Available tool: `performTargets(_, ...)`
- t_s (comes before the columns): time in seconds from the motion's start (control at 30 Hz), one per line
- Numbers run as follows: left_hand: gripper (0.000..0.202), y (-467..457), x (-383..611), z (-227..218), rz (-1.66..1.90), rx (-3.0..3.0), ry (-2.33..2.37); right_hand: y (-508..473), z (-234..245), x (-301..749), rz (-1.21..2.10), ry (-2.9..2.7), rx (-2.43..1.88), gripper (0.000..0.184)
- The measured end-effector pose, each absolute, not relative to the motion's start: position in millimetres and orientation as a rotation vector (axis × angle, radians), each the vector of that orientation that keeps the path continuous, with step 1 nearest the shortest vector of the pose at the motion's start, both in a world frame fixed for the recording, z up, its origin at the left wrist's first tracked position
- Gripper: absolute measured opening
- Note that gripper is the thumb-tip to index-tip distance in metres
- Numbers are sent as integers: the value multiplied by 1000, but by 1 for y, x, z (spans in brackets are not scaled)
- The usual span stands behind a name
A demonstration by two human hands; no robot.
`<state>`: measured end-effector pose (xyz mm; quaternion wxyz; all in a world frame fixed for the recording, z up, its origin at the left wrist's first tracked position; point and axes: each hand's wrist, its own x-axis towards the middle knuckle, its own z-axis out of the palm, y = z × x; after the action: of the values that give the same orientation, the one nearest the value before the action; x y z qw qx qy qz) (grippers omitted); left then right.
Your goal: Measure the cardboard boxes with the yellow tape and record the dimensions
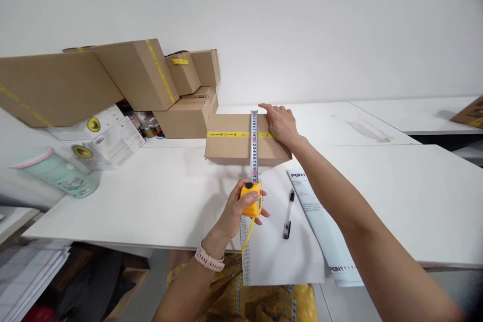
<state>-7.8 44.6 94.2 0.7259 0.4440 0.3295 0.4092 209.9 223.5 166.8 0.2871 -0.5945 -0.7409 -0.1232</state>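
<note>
My left hand (241, 205) is closed around a yellow tape measure (252, 201), its wrist strap hanging below. The metal blade (254, 148) runs out away from me, across the top of a taped cardboard box (230, 148), and its end reaches the box's far edge. My right hand (281, 122) rests on the box's right side, index finger stretched toward the blade's end and the other fingers loosely bent over the far edge. Beneath the tape measure lies a spiral notebook (279, 261), with a black-capped pen (289, 214) on its page.
Several cardboard boxes (136, 73) are stacked at the back left, above a white box with avocado pictures (105, 136). A mint-green tumbler (60, 173) stands at the left edge. Printed sheets (320, 226) lie right of the notebook. Another box (470, 113) sits far right.
</note>
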Motion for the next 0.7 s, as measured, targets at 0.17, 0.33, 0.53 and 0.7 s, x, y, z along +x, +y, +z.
performTargets(0.17,62,40,-8,92,889,962,750,228,167,213,-345,-2092,-1521,56)
performTargets(0.33,63,39,-7,82,897,977,763,232,166,216,-344,-2143,-1510,52)
performTargets(0.53,62,40,-5,75,893,1006,746,234,163,217,-340,-2124,-1491,51)
performTargets(0.7,62,39,-5,73,906,996,748,231,161,214,-361,-2075,-1483,51)
